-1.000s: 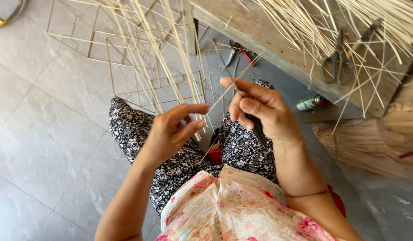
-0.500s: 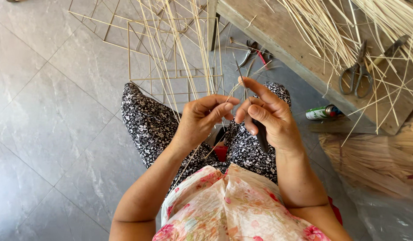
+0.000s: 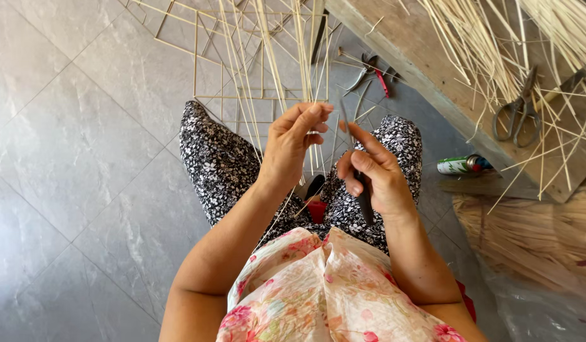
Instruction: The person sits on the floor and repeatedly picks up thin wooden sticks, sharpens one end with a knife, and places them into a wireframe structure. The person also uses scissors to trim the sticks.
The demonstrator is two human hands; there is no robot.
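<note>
- Left hand (image 3: 293, 149): fingertips pinched on a thin pale bamboo strip (image 3: 303, 95).
- Right hand (image 3: 375, 177): closed around a dark slim knife (image 3: 362, 190), just right.

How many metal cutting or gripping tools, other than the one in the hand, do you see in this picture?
2: grey scissors on the wooden bench at upper right, and red-handled pliers on the floor beside the bench. More may lie hidden under the straw sticks.

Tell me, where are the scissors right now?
In the head view, the scissors lie at the upper right on the wooden board, among loose pale sticks, beyond the right hand and above the small green tube.
</note>
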